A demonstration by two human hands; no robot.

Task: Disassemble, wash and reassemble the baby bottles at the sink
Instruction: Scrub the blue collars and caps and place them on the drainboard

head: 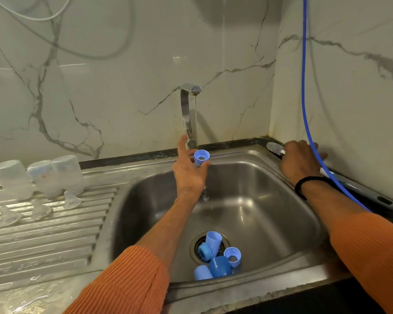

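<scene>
While water runs from the tap point(189, 114), two hands work over a steel sink point(281, 223).
The left hand point(188, 171), just below the tap's spout, pinches a pale blue bottle ring point(201, 157), forefinger stretched up. The right hand point(301, 159), right of the tap, curls round a bottle brush point(274, 148). Blue caps and rings point(218, 257) lie at the drain below the tap; clear bottles point(40, 177) stand upturned left. No writing is readable.

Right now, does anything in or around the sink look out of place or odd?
Yes. Several blue bottle parts lie heaped on the drain of the sink, where they may hinder draining while the tap runs. A blue hose also hangs down the wall across the right hand.
</scene>
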